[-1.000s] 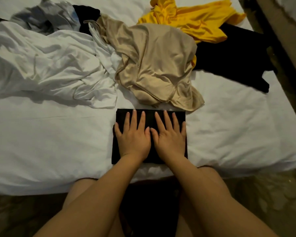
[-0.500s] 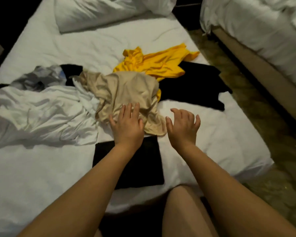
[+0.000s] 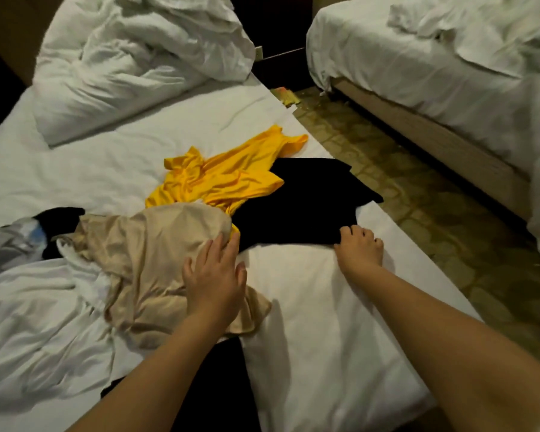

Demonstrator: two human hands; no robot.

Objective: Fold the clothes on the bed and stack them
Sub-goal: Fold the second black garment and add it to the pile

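Bed point(image 3: 325, 322): right hand point(image 3: 360, 249) fingers point(image 3: 349, 231) grip black garment point(image 3: 300, 207), near corner.

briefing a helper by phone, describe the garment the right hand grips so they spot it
On the near bed, go to its right edge. The black garment lies spread there, partly under the yellow top. Nothing else dark touches yellow.

Hotel-like bedroom: two white-sheeted beds point(image 3: 325, 353), rumpled duvet point(image 3: 131, 57)
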